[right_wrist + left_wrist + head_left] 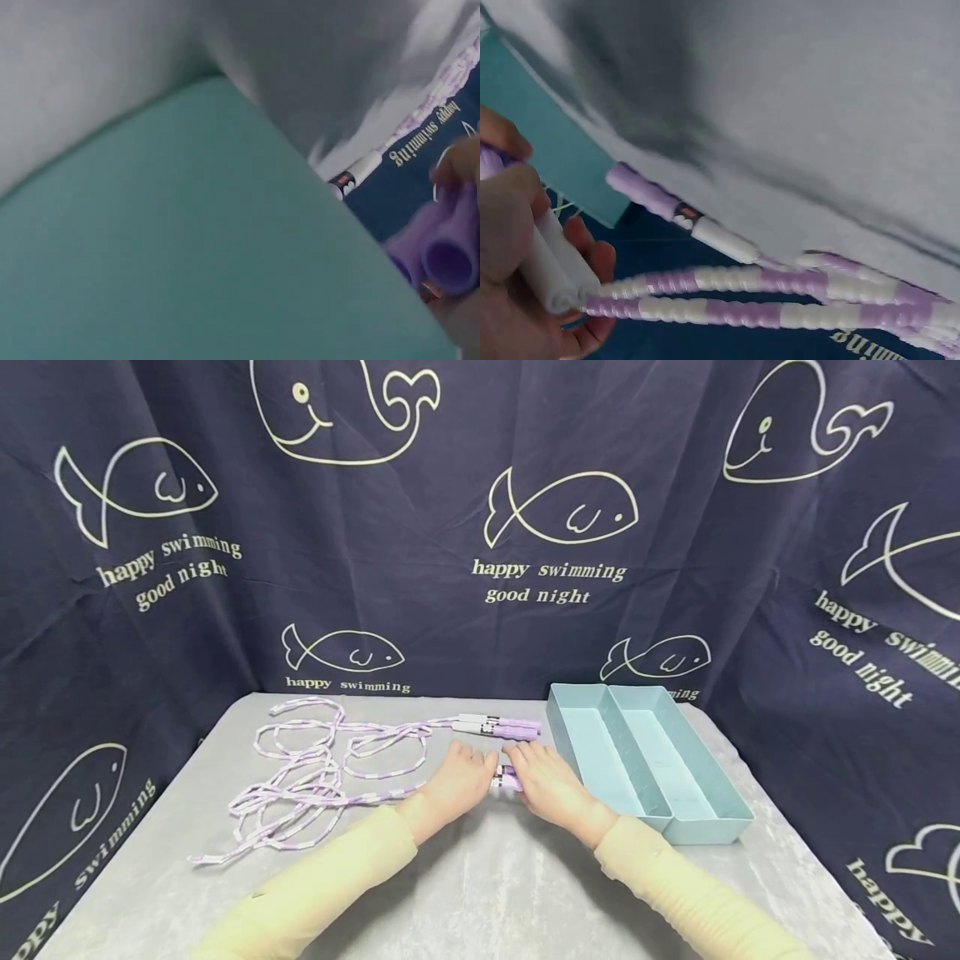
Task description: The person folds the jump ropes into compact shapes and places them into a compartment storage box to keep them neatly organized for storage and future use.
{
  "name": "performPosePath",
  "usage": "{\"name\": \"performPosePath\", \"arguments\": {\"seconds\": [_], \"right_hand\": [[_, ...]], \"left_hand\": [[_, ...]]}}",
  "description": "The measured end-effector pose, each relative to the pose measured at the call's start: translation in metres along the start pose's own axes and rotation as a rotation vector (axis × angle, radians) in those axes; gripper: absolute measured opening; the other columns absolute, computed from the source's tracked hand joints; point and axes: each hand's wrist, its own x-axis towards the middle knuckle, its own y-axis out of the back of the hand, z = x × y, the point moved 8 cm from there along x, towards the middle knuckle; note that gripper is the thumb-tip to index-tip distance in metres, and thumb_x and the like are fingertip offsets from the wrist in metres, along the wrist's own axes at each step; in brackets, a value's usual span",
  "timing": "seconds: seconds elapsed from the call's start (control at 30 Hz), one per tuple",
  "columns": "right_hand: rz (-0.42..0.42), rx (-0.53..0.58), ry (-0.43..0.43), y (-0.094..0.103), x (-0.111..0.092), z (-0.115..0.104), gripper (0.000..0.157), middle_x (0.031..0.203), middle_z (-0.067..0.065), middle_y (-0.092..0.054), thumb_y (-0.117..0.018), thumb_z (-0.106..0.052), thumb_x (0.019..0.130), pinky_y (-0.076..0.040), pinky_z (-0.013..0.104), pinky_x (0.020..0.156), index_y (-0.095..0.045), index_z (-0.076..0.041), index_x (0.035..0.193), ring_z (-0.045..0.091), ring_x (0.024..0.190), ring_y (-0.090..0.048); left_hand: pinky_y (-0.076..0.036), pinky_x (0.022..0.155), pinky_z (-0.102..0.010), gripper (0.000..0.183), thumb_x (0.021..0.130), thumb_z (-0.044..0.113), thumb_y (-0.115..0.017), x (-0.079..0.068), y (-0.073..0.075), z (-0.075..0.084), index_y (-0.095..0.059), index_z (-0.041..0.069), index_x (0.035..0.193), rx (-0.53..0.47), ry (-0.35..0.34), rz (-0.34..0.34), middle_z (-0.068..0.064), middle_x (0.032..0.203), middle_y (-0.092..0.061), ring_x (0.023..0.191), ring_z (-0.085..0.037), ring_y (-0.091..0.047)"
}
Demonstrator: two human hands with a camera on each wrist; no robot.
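Two jump ropes with purple-and-white beaded cords lie on the grey table. Side by side, the paired handles [507, 779] of the nearer jump rope run between my two hands. My left hand [459, 775] curls its fingers round their white ends [551, 274], where the cords come out. At the other end my right hand [553, 785] grips the purple parts, whose hollow ends [450, 259] show in the right wrist view. Just beyond my hands rest the handles [498, 727] of the second jump rope. Both cords [300, 789] trail left in loose loops.
A pale teal box [712, 832] with two long compartments stands to the right, close by my right hand and forearm. Dark blue cloth [450, 635] printed with fish and whales hangs behind the table and at both sides.
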Motion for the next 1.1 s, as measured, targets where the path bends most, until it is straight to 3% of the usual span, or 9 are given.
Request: {"name": "performPosePath", "arguments": {"seconds": [0.17,0.4,0.5,0.7,0.9,1.1], "right_hand": [[0.084,0.000,0.005,0.018,0.005,0.000,0.053,0.098,0.012,-0.062,-0.067,-0.006,0.071,-0.045,0.036,0.069,-0.049,0.000,0.121,0.028,0.084,-0.059],[0.148,-0.088,0.065,0.045,0.007,-0.004,0.032,0.091,0.008,-0.056,-0.052,-0.006,0.083,-0.039,0.035,0.066,-0.053,-0.006,0.115,0.026,0.081,-0.054],[0.160,-0.078,0.071,0.057,0.008,-0.005,0.031,0.087,0.007,-0.052,-0.054,-0.005,0.082,-0.036,0.035,0.066,-0.054,-0.009,0.113,0.027,0.080,-0.051],[0.205,-0.091,0.067,0.076,0.010,-0.012,0.040,0.088,0.009,-0.053,-0.067,-0.012,0.074,-0.036,0.037,0.068,-0.055,-0.009,0.112,0.028,0.080,-0.049],[0.197,-0.132,0.082,0.081,0.011,-0.017,0.037,0.089,0.006,-0.054,-0.061,-0.008,0.079,-0.035,0.037,0.066,-0.056,-0.012,0.115,0.027,0.078,-0.049],[0.196,-0.175,0.104,0.085,0.010,-0.019,0.037,0.089,0.005,-0.053,-0.058,-0.007,0.081,-0.034,0.036,0.064,-0.057,-0.014,0.117,0.027,0.076,-0.049]], "left_hand": [[-0.036,0.066,-0.030,0.016,0.088,0.025,-0.057,-0.001,0.022,-0.009,-0.050,0.013,0.096,0.021,0.083,0.065,0.003,0.070,-0.056,0.061,-0.014,-0.048],[-0.034,0.062,-0.030,0.038,0.075,0.034,-0.071,-0.008,0.051,-0.022,-0.051,0.010,0.097,-0.025,0.183,0.160,0.000,0.078,-0.056,0.068,-0.016,-0.050],[-0.032,0.061,-0.031,0.035,0.075,0.031,-0.071,-0.012,0.060,-0.025,-0.050,0.010,0.094,-0.052,0.208,0.172,-0.001,0.078,-0.055,0.068,-0.017,-0.049],[-0.032,0.063,-0.032,0.015,0.085,0.019,-0.057,-0.016,0.078,-0.023,-0.050,0.009,0.093,-0.044,0.212,0.188,-0.001,0.078,-0.053,0.070,-0.017,-0.048],[-0.032,0.063,-0.033,0.017,0.091,0.017,-0.037,-0.016,0.086,-0.023,-0.051,0.008,0.097,-0.039,0.233,0.204,-0.001,0.079,-0.052,0.071,-0.017,-0.046],[-0.030,0.062,-0.032,0.020,0.085,0.022,-0.055,-0.018,0.093,-0.026,-0.050,0.008,0.097,-0.071,0.236,0.234,-0.001,0.079,-0.051,0.071,-0.017,-0.045]]}}
